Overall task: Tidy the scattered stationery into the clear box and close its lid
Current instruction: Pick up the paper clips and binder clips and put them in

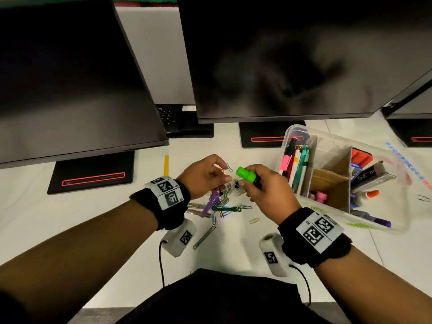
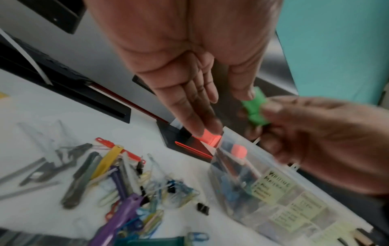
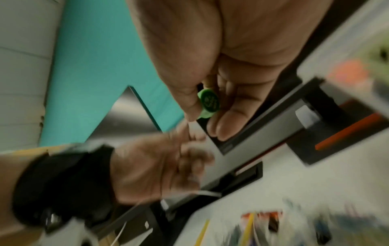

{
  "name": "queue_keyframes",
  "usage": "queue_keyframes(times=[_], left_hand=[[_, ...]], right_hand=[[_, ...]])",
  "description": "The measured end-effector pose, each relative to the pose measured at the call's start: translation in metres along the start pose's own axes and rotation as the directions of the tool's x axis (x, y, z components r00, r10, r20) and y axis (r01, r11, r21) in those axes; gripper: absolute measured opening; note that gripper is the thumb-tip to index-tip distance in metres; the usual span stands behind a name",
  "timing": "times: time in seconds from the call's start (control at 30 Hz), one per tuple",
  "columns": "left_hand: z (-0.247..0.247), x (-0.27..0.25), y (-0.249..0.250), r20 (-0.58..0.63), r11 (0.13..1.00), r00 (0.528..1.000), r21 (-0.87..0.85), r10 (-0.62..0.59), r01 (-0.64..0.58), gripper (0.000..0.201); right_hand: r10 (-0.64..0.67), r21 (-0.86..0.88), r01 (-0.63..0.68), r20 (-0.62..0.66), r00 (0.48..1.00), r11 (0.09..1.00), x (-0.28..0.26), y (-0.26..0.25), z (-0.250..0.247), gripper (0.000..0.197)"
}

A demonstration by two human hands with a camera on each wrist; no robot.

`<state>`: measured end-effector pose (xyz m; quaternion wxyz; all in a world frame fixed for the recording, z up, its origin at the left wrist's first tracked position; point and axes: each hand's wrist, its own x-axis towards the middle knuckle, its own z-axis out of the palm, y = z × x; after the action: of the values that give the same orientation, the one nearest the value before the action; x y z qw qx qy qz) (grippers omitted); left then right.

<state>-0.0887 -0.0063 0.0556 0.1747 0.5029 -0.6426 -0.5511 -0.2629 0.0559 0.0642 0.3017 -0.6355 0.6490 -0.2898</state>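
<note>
My right hand (image 1: 243,183) pinches a short green cylinder (image 1: 245,174) between thumb and fingers, just left of the clear box (image 1: 289,132); its round end (image 3: 208,101) shows in the right wrist view. My left hand (image 1: 210,174) hovers beside it with fingers nearly straight (image 2: 197,106) and its thumb close to the green cylinder (image 2: 254,108). Whether it touches is unclear. Below both hands lies a pile of coloured paper clips, binder clips and file fasteners (image 1: 219,204) (image 2: 136,191). The box (image 2: 273,191) holds pens, markers and erasers in compartments.
Two large dark monitors (image 1: 292,54) overhang the white desk, their black bases (image 1: 91,176) behind the pile. The box's clear lid (image 1: 406,160) lies open to the right. A yellow strip (image 1: 166,165), a metal fastener (image 1: 205,236) and a white clip (image 1: 254,220) lie loose.
</note>
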Motion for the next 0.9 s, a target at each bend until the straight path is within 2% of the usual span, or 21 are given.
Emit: queue_keyframes(times=[0.07,0.13,0.17,0.27,0.33,0.4,0.47,0.57,0.63,0.7,0.8,0.9], left_hand=[[-0.004,0.003,-0.012,0.037,0.971,0.999,0.239,-0.002,-0.007,0.022],[-0.009,0.003,-0.03,0.104,0.825,0.994,0.564,-0.045,-0.022,0.028],[-0.01,0.002,-0.038,0.133,0.752,0.987,0.659,-0.09,-0.02,0.032],[-0.008,-0.003,-0.058,0.162,0.646,0.97,0.763,-0.181,-0.007,0.041],[-0.005,-0.005,-0.067,0.16,0.599,0.967,0.801,-0.196,-0.011,0.047],[0.0,-0.006,-0.075,0.164,0.583,0.967,0.812,-0.194,-0.021,0.049],[0.004,-0.008,-0.078,0.147,0.557,0.973,0.83,-0.18,-0.022,0.044],[0.009,-0.008,-0.082,0.107,0.543,0.979,0.84,-0.171,0.003,0.033],[0.011,-0.01,-0.082,0.089,0.549,0.981,0.836,-0.17,0.02,0.027],[0.01,-0.011,-0.085,0.075,0.557,0.982,0.829,-0.173,0.035,0.027],[0.007,-0.012,-0.09,0.069,0.565,0.982,0.824,-0.178,0.045,0.029],[0.005,-0.011,-0.093,0.061,0.576,0.984,0.816,-0.166,0.047,0.029]], right_hand=[[0.005,-0.021,-0.008,-0.127,0.992,1.0,-0.005,0.002,-0.025,0.022],[0.049,-0.051,-0.062,-0.221,0.974,0.997,-0.009,0.01,-0.049,0.021],[0.08,-0.083,-0.105,-0.259,0.963,0.991,-0.01,0.019,-0.059,0.023],[0.166,-0.238,-0.247,-0.314,0.935,0.939,-0.011,0.054,-0.078,0.03],[0.171,-0.315,-0.274,-0.318,0.932,0.909,-0.015,0.065,-0.079,0.032],[0.093,-0.347,-0.221,-0.35,0.932,0.911,-0.017,0.064,-0.071,0.029],[-0.055,-0.376,-0.087,-0.351,0.935,0.923,-0.016,0.053,-0.059,0.023],[-0.228,-0.388,0.107,-0.279,0.933,0.915,-0.008,0.035,-0.036,0.027],[-0.242,-0.35,0.153,-0.227,0.943,0.924,-0.001,0.028,-0.023,0.028],[-0.239,-0.328,0.188,-0.125,0.963,0.926,0.004,0.021,-0.01,0.019],[-0.242,-0.333,0.283,0.161,0.957,0.899,0.012,0.019,0.01,0.017],[-0.082,-0.391,0.268,0.431,0.899,0.88,0.019,0.03,0.034,0.025]])
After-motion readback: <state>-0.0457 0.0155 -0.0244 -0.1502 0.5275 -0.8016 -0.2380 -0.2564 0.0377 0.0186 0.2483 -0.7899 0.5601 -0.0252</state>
